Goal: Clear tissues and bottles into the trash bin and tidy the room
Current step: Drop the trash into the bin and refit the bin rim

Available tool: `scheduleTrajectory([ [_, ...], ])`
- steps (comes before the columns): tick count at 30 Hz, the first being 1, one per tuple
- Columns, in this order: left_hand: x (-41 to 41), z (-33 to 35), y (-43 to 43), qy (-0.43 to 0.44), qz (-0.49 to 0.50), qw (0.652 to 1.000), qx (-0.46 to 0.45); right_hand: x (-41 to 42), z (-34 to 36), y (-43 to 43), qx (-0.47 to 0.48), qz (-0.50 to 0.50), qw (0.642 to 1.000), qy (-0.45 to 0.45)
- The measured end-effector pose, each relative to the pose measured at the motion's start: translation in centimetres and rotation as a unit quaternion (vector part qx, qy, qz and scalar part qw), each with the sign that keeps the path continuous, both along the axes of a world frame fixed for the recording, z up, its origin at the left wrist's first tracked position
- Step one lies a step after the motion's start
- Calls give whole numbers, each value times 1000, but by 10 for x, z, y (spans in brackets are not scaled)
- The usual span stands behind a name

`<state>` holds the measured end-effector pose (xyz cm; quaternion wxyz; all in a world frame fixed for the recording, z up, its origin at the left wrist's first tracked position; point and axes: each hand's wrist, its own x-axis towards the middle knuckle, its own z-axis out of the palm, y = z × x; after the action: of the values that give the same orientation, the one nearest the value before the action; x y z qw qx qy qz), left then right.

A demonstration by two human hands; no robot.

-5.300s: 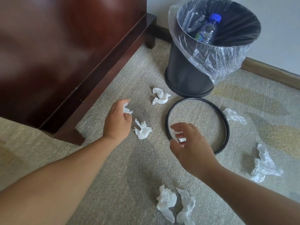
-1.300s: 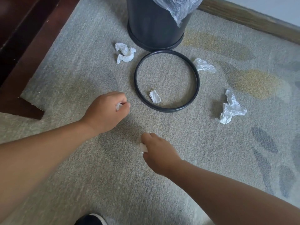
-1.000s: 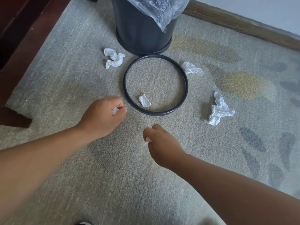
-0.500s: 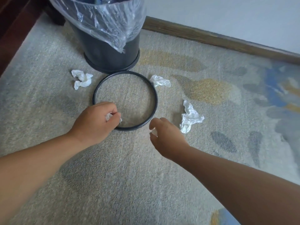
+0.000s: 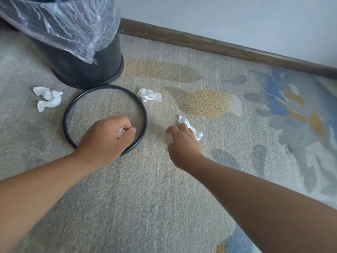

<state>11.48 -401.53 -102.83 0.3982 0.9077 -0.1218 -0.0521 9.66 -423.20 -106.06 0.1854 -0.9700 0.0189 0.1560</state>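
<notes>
Rightward went both hands since a moment earlier: the right hand (image 5: 182,143) had come up to the crumpled tissue (image 5: 192,128) it had been short of. Its fingers were curled round a white wad (image 5: 170,141), with the fingertips touching that tissue. The left hand (image 5: 107,136) was fisted on a tissue scrap (image 5: 120,132) inside the black ring (image 5: 65,121). On the carpet (image 5: 145,198) a twisted tissue (image 5: 48,98) lay left of the ring and a smaller tissue (image 5: 149,94) at its far right rim. The lined trash bin (image 5: 82,70) stood near the carpet's far edge, by the baseboard (image 5: 218,47).
</notes>
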Motion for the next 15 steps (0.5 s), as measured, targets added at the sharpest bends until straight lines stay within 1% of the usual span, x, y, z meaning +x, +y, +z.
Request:
scheduleTrajectory([
  [3, -1, -3, -3, 4, -6, 1000, -2, 2, -5, -8, -32, -19, 999, 31],
  [6, -4, -5, 0, 1, -8, 1000, -1, 1, -12, -11, -81, -29, 992, 94],
  [9, -5, -8, 4, 4, 0, 1000, -3, 2, -20, -13, -96, -43, 984, 146],
  [12, -7, -11, 9, 4, -2, 1000, -6, 3, -30, -14, -102, -50, 985, 133],
  [15, -11, -12, 14, 7, -1, 1000, 0, 6, -38, -17, -109, -55, 991, 62],
])
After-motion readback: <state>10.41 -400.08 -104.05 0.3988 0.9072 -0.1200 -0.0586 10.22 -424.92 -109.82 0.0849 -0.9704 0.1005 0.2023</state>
